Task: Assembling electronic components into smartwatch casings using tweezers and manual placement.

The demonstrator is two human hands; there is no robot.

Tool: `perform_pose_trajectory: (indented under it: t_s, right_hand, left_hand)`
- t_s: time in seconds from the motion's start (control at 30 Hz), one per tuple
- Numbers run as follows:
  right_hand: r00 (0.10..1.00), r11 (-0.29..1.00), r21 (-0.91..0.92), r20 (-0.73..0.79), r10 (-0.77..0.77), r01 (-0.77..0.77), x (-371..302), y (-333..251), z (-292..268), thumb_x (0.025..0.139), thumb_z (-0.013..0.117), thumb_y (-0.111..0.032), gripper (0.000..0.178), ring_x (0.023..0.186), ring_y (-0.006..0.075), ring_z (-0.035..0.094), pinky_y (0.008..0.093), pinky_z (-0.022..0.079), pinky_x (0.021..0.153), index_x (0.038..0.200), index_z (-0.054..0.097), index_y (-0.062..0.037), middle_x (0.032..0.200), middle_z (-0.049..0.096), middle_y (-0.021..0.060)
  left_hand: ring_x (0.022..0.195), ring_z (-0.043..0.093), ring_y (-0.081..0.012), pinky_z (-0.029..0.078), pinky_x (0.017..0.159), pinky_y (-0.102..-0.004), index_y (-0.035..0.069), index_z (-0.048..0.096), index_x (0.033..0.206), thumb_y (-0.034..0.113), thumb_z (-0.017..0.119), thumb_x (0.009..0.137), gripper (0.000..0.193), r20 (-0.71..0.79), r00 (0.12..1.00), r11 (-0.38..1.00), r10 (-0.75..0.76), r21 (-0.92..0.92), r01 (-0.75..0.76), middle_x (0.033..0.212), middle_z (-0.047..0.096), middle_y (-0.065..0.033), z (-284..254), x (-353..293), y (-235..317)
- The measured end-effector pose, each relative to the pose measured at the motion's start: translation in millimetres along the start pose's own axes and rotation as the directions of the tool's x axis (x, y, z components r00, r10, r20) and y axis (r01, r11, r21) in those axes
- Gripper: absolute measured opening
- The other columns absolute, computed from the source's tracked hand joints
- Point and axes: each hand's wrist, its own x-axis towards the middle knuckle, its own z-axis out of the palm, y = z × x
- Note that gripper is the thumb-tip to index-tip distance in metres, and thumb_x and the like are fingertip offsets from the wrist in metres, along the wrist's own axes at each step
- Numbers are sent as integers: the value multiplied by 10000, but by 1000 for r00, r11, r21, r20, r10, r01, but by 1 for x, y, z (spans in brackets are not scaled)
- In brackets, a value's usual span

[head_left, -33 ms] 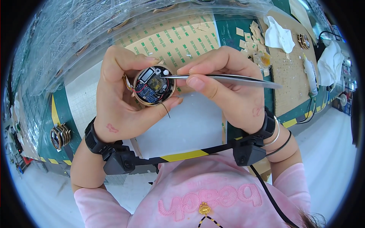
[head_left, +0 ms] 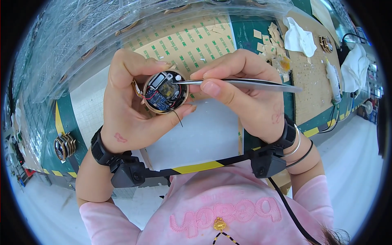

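My left hand grips a round gold-rimmed watch case by its edge, between thumb and fingers. Its open side faces up, showing a blue circuit board, a white-framed rectangular part and thin red and black wires. A short dark wire sticks out past the rim near my left thumb. My right hand pinches metal tweezers lying almost level, with their tips inside the case, over the yellowish patch beside the board. Whether the tips hold anything is too small to tell.
Clear plastic trays pile up at the back left. Under my hands lies brown printed adhesive sheet and white paper. More watch cases stand at the left. Rightward are a brown board, white cloth and a white tube.
The rear end of the tweezers has tipped very slightly. Both hands and the watch case stay where they were.
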Motion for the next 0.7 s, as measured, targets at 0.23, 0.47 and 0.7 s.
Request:
perform_pose_trajectory:
  t_s: [0.23,0.47,0.7]
  right_hand:
    - [994,976,186,-2,113,-110,4,-2,-4,865,648,-85,137,901,217,661,343,550,816,926,557,-3,978,648,167]
    - [988,960,235,15,152,-152,4,-6,-4,864,654,-105,144,885,213,663,336,542,816,909,557,-8,954,655,162]
    - [986,987,-13,64,-156,157,-1,3,-2,836,648,2,154,926,198,627,319,518,827,949,543,-9,998,616,154]
  left_hand:
    - [899,571,-144,493,765,-261,70,388,1123,-18,824,622,670,12,1000,1000,8,18,-8,1029,506,-69,0,1,-1]
    - [881,581,-141,495,746,-256,76,382,1119,-12,825,629,666,-2,1000,997,10,-77,-10,994,524,-64,1,3,2]
    - [875,583,-132,487,724,-246,77,381,1099,-21,812,643,635,-23,998,986,-55,-159,51,967,534,-58,3,4,5]
